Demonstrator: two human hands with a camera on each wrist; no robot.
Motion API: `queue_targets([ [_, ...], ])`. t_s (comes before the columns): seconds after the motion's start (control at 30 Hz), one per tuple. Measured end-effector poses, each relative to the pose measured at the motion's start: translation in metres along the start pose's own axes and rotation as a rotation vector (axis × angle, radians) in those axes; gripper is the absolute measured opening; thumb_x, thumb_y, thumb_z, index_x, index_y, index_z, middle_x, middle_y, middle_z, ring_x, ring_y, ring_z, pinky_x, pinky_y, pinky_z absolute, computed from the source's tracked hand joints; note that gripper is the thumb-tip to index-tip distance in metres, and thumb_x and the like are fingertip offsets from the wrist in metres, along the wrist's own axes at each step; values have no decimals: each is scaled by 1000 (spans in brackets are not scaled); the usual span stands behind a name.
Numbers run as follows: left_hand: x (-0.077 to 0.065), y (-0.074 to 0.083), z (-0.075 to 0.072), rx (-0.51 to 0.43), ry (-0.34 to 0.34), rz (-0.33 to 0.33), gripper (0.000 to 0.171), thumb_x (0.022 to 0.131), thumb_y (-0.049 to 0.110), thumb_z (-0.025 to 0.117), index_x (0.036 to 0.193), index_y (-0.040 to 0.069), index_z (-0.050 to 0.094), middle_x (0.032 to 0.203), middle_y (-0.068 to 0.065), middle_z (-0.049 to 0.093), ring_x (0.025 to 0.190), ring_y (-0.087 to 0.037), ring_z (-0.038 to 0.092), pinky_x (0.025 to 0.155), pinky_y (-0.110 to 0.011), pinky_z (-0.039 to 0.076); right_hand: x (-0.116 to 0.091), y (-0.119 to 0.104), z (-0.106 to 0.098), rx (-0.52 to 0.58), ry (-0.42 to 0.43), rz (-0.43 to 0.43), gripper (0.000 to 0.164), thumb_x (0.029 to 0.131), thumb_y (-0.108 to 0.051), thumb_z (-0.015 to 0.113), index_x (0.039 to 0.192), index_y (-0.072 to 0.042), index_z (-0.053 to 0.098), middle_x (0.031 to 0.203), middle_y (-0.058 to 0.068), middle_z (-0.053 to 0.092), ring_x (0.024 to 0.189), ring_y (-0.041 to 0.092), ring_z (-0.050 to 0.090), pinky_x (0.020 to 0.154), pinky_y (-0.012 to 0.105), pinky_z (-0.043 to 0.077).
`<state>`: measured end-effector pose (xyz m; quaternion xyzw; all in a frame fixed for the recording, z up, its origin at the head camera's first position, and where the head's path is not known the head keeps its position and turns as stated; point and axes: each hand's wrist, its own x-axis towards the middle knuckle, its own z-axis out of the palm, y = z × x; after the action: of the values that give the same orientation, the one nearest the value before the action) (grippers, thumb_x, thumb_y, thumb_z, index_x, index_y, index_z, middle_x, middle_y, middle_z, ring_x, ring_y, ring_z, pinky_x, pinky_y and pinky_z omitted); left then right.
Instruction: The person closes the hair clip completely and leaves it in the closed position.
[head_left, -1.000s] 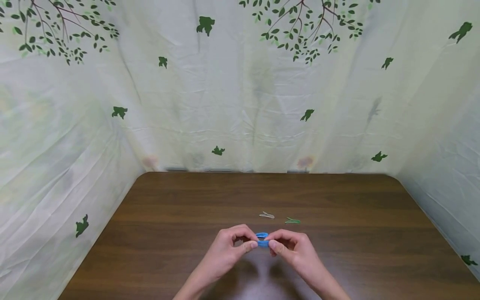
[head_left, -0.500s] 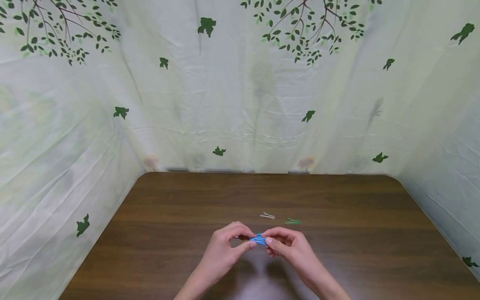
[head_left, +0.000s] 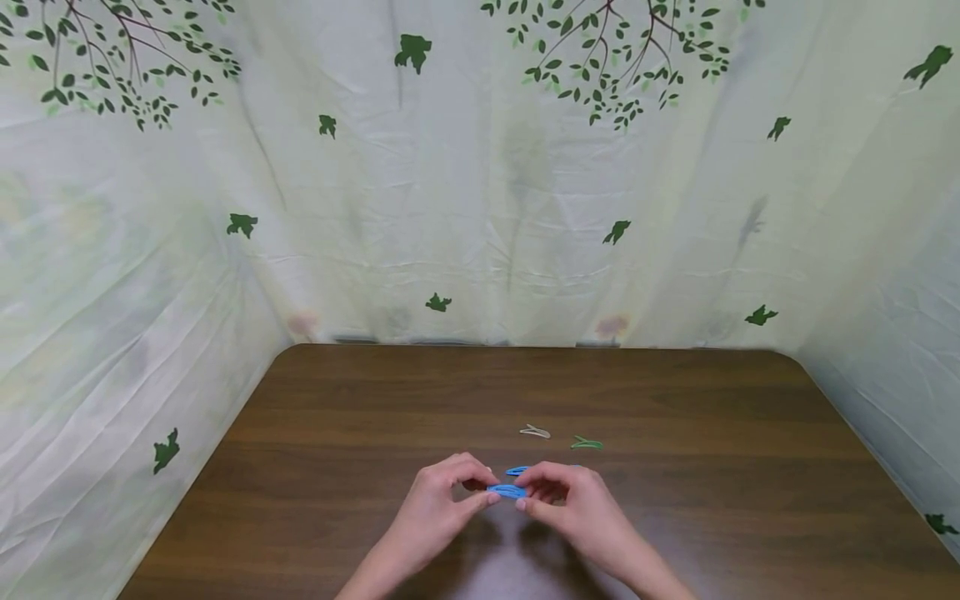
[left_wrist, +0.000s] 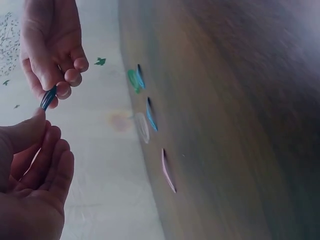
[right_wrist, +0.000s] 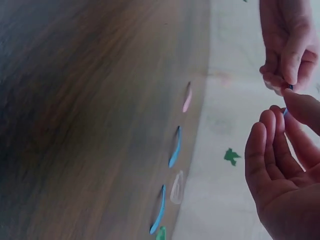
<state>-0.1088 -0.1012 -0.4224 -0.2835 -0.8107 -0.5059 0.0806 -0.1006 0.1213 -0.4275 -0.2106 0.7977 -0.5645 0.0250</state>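
Note:
A blue snap hair clip (head_left: 507, 492) is held level above the table, between my two hands. My left hand (head_left: 438, 508) pinches its left end between thumb and fingertips. At the other end, the thumb and index finger of my right hand (head_left: 573, 504) pinch it. In the left wrist view the clip (left_wrist: 47, 98) spans the small gap between both sets of fingertips, which cover its ends. The right wrist view shows only slivers of it beside my right thumb (right_wrist: 302, 107).
On the brown table (head_left: 360, 400) lie a white clip (head_left: 535, 432), a green clip (head_left: 587, 443), a blue clip (head_left: 516, 471), another blue clip (left_wrist: 141, 77) and a pink clip (left_wrist: 168, 171). A patterned cloth (head_left: 480, 167) hangs behind the table.
Both hands have shifted slightly left with the blue hair clip. It was tilted half a second ago and is level now. The blue clip behind it shows apart from it again.

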Motion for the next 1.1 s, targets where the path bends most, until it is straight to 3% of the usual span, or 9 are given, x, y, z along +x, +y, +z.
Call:
queue_targets([
  [0.27,-5,-9,-5,68,-47,39,20,78,-3,79,89,13,74,97,5,71,98,-18,68,75,-27,53,3,8,7,-87,-39,-42,14,85,-16,77,97,-21,73,84,-11,67,73,9,64,67,28,54],
  [0.37,-8,-12,-7,69,-78,-2,19,80,-3,78,89,13,74,100,1,71,95,-17,68,73,-27,53,6,12,9,-111,-76,-47,11,86,-16,77,96,-20,74,82,-11,66,71,8,62,64,27,53],
  [0.53,-15,-17,-11,64,-125,-108,15,82,1,77,87,14,73,90,5,68,77,-5,62,71,-25,53,11,17,15,-146,-148,-49,10,87,-15,76,95,-19,74,77,-13,64,69,5,60,62,24,51],
  [0.67,-17,-24,-12,64,-150,-166,12,82,4,78,84,15,72,83,11,64,73,-3,60,69,-24,52,14,20,18,-156,-184,-36,8,86,-16,77,93,-18,74,74,-14,63,68,2,59,60,22,50],
  [1.1,-13,-40,-17,137,-213,-205,13,81,4,77,81,14,70,70,13,58,63,-1,53,57,-22,46,31,23,29,-288,-218,-4,8,81,-13,79,85,-17,73,68,-18,60,63,-2,56,58,19,46],
])
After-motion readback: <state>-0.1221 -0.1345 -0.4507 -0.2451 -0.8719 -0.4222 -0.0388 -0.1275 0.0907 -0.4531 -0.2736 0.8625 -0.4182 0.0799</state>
